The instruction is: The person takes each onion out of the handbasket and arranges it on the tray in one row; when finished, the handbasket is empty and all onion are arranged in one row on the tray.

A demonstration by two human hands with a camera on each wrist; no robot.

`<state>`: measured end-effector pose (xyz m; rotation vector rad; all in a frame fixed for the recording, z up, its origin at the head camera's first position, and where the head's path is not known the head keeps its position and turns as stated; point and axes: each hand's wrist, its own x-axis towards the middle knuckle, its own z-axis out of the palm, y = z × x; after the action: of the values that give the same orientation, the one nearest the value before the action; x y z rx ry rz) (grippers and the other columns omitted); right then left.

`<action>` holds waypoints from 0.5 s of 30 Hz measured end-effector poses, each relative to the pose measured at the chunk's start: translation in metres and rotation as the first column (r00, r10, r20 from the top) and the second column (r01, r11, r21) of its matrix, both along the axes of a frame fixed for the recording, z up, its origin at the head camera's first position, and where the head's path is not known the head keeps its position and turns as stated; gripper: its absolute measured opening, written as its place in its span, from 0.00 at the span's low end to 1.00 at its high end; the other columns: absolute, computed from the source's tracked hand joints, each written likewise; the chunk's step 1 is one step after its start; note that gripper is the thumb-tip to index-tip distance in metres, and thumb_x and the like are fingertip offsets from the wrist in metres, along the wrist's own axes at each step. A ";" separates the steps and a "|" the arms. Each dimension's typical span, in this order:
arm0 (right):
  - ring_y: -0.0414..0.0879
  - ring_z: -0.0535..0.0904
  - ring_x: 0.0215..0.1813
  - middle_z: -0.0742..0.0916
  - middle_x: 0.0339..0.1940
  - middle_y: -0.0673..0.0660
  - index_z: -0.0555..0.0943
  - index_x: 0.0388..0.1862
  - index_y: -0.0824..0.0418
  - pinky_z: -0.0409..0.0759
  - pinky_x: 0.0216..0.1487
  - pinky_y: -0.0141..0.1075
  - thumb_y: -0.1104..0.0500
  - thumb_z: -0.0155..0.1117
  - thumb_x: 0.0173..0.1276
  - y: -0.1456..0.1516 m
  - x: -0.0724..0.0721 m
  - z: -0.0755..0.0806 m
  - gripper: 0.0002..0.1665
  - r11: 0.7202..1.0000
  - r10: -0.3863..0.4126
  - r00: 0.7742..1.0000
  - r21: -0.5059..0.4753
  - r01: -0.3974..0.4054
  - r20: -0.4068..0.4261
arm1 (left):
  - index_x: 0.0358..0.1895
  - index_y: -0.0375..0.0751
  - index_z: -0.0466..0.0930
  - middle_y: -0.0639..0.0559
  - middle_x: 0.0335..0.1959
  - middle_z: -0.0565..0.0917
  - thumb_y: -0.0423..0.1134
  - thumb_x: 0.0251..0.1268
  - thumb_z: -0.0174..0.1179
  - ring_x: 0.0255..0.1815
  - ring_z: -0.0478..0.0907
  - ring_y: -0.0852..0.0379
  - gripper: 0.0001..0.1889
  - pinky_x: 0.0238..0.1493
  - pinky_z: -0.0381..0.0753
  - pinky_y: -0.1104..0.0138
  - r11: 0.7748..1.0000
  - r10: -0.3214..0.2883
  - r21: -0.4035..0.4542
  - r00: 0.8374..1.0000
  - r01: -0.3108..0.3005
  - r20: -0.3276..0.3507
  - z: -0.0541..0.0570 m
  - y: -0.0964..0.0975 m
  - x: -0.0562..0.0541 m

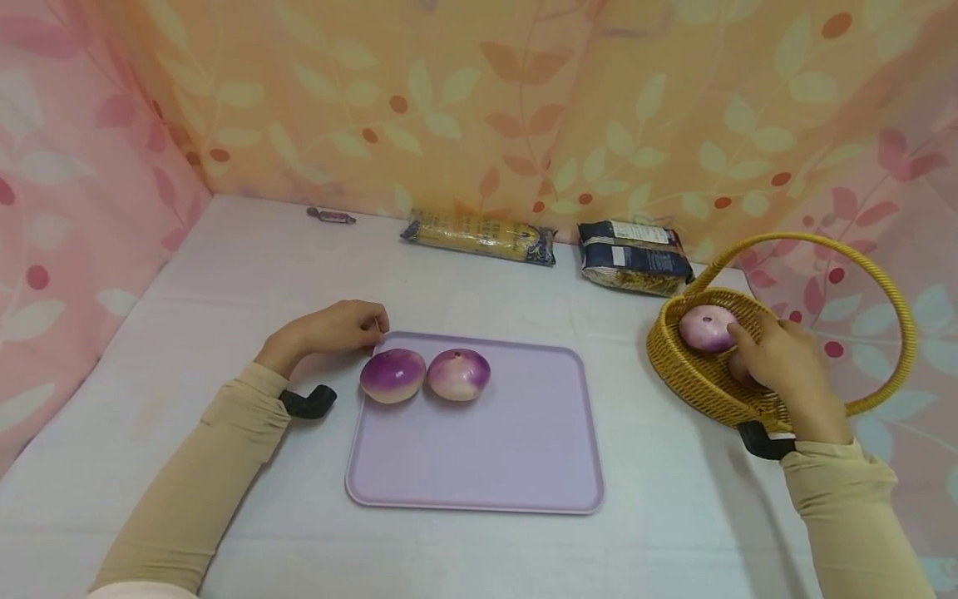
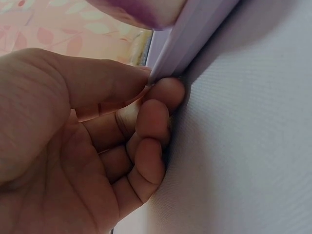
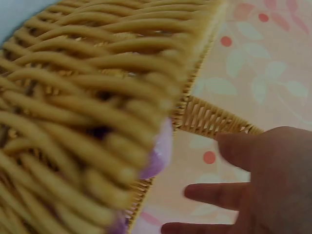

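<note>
Four turnips (image 1: 392, 375), two pasta packets (image 1: 479, 235), one tray (image 1: 479, 466), one basket (image 1: 696, 387).

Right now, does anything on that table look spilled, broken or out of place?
Nothing stands out. Two purple turnips sit side by side on the lilac tray, more lie in the wicker basket, and two sealed packets rest flat by the curtain. Nothing looks spilled or damaged.

No text is reading clearly: the printing on the yellow packet (image 1: 479, 236) and the dark blue packet (image 1: 634, 257) at the table's far edge is showing too blurred.
</note>
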<state>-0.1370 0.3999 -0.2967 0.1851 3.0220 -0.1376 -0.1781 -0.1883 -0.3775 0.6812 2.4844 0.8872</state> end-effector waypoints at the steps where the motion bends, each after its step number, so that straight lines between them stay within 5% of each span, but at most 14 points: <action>1: 0.83 0.60 0.59 0.63 0.61 0.89 0.57 0.69 0.80 0.61 0.58 0.73 0.35 0.30 0.76 0.002 0.000 -0.001 0.49 1.000 -0.004 0.999 0.012 0.003 0.047 | 0.45 0.36 0.77 0.48 0.30 0.83 0.30 0.66 0.50 0.33 0.75 0.57 0.09 0.40 0.72 0.65 1.000 0.001 0.002 1.000 -0.001 0.002 0.000 0.000 0.000; 6: 0.82 0.59 0.60 0.65 0.61 0.87 0.63 0.64 0.78 0.60 0.59 0.73 0.43 0.33 0.76 0.010 0.000 -0.007 0.39 0.999 0.016 0.985 0.029 -0.021 0.173 | 0.43 0.36 0.77 0.48 0.29 0.83 0.30 0.65 0.51 0.32 0.75 0.57 0.08 0.38 0.72 0.66 1.000 0.001 0.007 1.000 -0.001 0.001 0.000 0.000 0.000; 15: 0.78 0.65 0.52 0.71 0.55 0.83 0.71 0.54 0.74 0.64 0.50 0.67 0.46 0.48 0.70 0.010 0.006 -0.009 0.32 0.998 -0.042 0.988 0.056 0.034 0.149 | 0.44 0.36 0.77 0.48 0.29 0.83 0.31 0.66 0.51 0.33 0.75 0.57 0.07 0.39 0.72 0.66 1.000 0.004 0.002 1.000 -0.004 0.004 0.000 0.001 0.000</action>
<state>-0.1308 0.4101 -0.3055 0.2461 2.8753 -0.0433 -0.1776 -0.1878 -0.3773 0.6751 2.4824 0.8916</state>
